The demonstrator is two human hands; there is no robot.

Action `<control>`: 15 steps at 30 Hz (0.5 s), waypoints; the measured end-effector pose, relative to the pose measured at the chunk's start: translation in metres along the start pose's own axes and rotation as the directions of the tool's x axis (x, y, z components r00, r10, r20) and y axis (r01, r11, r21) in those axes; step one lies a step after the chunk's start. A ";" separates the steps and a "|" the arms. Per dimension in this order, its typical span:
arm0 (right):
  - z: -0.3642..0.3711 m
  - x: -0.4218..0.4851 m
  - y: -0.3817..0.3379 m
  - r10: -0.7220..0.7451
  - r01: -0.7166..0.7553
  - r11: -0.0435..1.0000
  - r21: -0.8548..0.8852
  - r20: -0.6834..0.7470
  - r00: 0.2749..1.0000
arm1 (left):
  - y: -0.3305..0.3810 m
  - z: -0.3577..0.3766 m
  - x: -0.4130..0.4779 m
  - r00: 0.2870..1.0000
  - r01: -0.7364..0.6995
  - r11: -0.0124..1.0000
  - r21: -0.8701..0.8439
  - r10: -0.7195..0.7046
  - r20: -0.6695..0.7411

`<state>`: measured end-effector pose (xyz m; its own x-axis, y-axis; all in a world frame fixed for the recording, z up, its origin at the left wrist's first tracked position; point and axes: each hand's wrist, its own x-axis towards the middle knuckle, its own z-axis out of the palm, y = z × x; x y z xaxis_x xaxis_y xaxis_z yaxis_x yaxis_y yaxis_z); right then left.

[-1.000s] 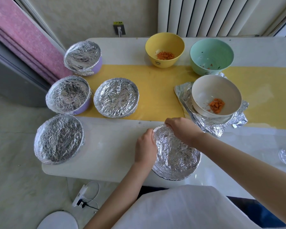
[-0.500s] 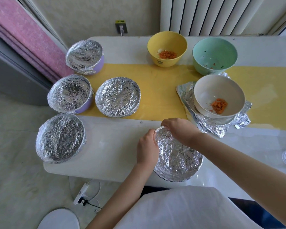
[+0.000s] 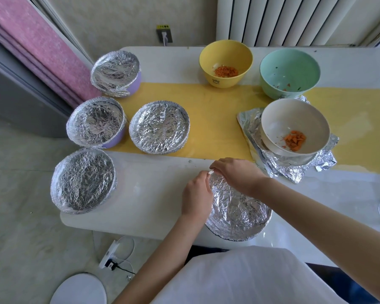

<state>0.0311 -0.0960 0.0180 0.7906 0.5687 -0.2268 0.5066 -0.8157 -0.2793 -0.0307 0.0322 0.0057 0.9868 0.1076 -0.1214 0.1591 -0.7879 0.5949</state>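
The foil-covered plate (image 3: 239,213) sits at the near edge of the table (image 3: 154,194). The left hand (image 3: 196,195) and right hand (image 3: 236,175) both pinch its foil at the rim's 11 o'clock.

Four covered dishes (image 3: 159,127) lie at 9 to 11 o'clock. Three open bowls stand at 12 to 2 o'clock: yellow bowl (image 3: 226,55), green bowl (image 3: 290,69), and nearest, white bowl (image 3: 279,126) on a foil sheet (image 3: 292,172).

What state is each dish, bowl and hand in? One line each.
Near dish: foil-covered, edge pinched.
Left hand: pinches near dish's foil.
Right hand: pinches it too.
Four left dishes: foil-covered.
Yellow bowl: uncovered, holds carrot.
Green bowl: uncovered, scraps only.
White bowl: uncovered, holds carrot, on loose foil.
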 end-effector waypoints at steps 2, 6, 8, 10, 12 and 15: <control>-0.001 -0.002 -0.002 -0.009 0.009 1.000 -0.025 0.006 1.000 | -0.001 -0.001 -0.001 1.000 -0.007 0.999 0.033 0.007 0.017; -0.004 -0.001 -0.001 -0.004 0.004 1.000 0.009 0.020 1.000 | -0.002 -0.003 0.000 0.999 -0.026 0.998 0.056 0.024 0.041; -0.005 0.002 0.004 -0.010 0.003 0.991 0.132 0.053 0.999 | -0.002 -0.003 0.000 0.998 -0.032 0.997 0.066 0.029 0.053; -0.005 0.000 0.008 -0.006 -0.010 0.962 0.272 0.060 0.998 | -0.002 -0.004 -0.002 0.998 -0.031 0.997 0.068 0.026 0.064; -0.006 -0.004 0.013 0.037 -0.045 0.946 0.323 0.030 0.999 | -0.003 -0.006 -0.006 0.998 -0.009 0.997 0.076 0.004 0.066; -0.006 -0.011 0.023 0.096 -0.080 0.930 0.358 -0.026 0.995 | -0.005 -0.011 -0.012 0.996 0.040 0.996 0.082 -0.046 0.071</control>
<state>0.0359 -0.1211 0.0193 0.8441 0.4852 -0.2281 0.2851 -0.7665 -0.5755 -0.0425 0.0413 0.0132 0.9736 0.1004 -0.2052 0.1956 -0.8302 0.5219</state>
